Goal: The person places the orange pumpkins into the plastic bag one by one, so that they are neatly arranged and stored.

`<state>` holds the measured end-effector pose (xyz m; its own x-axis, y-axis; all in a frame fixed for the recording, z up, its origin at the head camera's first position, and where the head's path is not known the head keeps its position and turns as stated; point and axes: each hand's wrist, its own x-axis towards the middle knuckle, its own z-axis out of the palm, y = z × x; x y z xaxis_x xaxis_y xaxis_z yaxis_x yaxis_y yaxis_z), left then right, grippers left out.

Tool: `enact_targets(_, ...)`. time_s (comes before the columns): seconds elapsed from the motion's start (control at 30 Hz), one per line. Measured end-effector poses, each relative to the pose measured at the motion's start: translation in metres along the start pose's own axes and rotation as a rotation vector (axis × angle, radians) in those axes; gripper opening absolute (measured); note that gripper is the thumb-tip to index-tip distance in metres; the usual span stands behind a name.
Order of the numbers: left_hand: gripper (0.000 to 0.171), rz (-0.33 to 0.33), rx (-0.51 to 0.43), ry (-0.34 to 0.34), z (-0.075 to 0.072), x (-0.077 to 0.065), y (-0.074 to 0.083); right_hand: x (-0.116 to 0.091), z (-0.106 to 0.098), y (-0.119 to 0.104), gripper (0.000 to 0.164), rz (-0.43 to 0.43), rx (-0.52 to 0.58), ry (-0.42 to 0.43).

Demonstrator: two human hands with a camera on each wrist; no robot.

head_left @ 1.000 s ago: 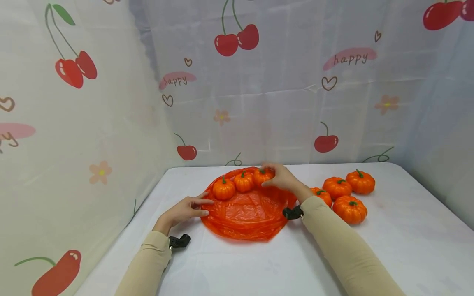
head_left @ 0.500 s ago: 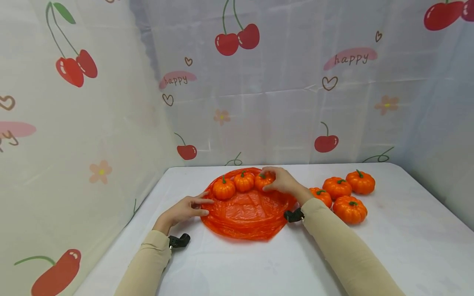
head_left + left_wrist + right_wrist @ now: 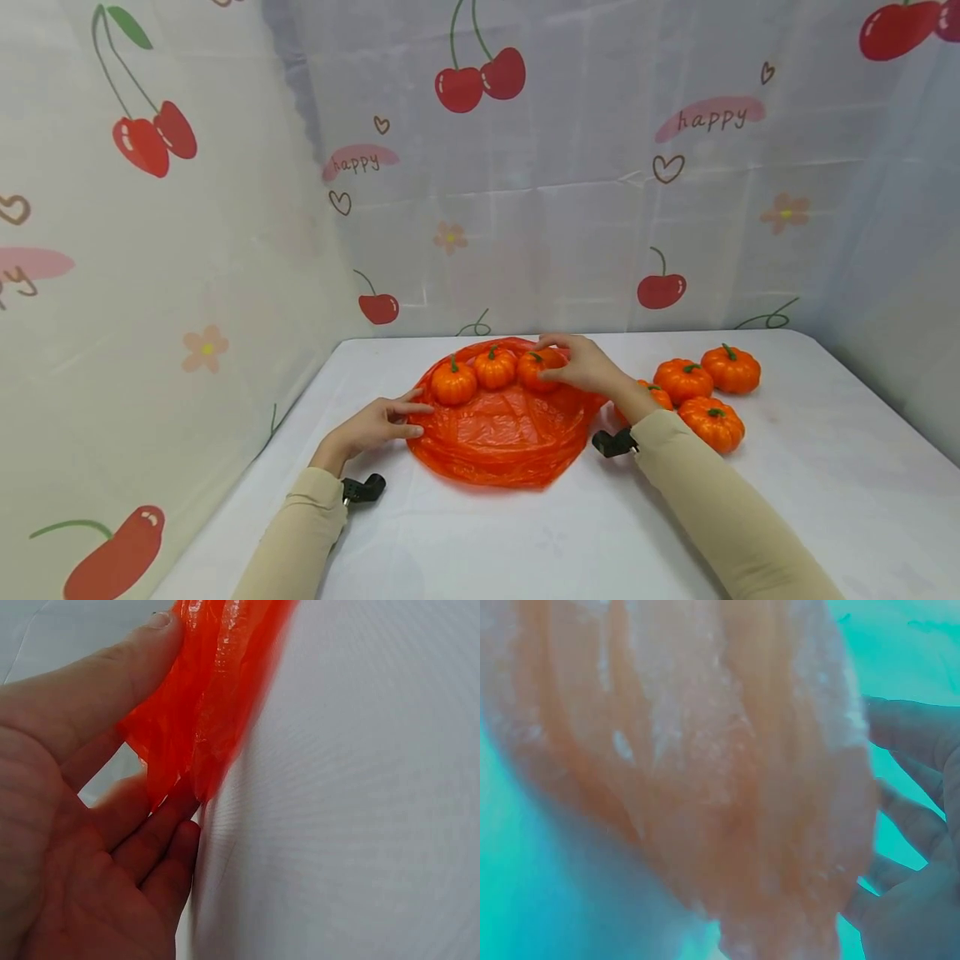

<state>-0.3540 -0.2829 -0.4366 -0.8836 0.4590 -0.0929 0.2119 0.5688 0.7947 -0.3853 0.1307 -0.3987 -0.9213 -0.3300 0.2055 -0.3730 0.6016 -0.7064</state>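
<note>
The left hand (image 3: 371,427), fingers loosely extended, touches the left edge of the red plastic bag (image 3: 498,425) at frame centre. The right hand (image 3: 591,367) curves about the rightmost of three small pumpkins (image 3: 537,372) lying on the bag; whether it grips, I cannot tell. The right sleeve (image 3: 720,500) runs to the lower right; the right forearm partly covers one of four more pumpkins (image 3: 712,425), right of centre. "happy" reads twice on the cherry-print backdrop (image 3: 555,208), upper half.

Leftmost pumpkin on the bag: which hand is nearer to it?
Left. The left hand touches the left edge of the bag, beside the leftmost pumpkin; the right hand is past the middle pumpkin, at the right-end pumpkin.
</note>
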Motion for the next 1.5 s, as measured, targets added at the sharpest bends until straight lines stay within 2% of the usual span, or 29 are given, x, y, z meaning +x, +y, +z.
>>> enact_targets(0.23, 0.042, -0.004, -0.014, -0.001, -0.001, 0.002, 0.002, -0.019, -0.016, -0.007, 0.045, 0.01, -0.018, -0.014)
enact_targets(0.47, 0.042, -0.003, -0.035, -0.005, 0.002, 0.002, 0.001, -0.041, -0.028, -0.008, 0.047, -0.027, -0.024, -0.054)
enact_targets(0.63, 0.041, -0.01, -0.036, 0.001, 0.003, 0.002, 0.0, -0.055, -0.034, -0.004, 0.049, -0.031, -0.033, -0.063)
enact_targets(0.93, 0.043, -0.007, -0.019, 0.001, -0.001, 0.002, -0.001, -0.073, -0.053, 0.006, 0.042, -0.093, -0.04, -0.081)
enact_targets(1.1, 0.043, -0.015, -0.016, 0.001, -0.001, 0.003, -0.001, -0.085, -0.062, 0.012, 0.044, -0.09, -0.028, -0.096)
enact_targets(1.3, 0.044, -0.02, -0.016, -0.003, 0.001, 0.002, -0.001, -0.1, -0.076, 0.021, 0.045, -0.048, 0.01, -0.131)
enact_targets(1.5, 0.043, 0.001, -0.003, -0.005, 0.0, 0.001, -0.002, -0.112, -0.087, 0.027, 0.048, -0.067, -0.027, -0.1)
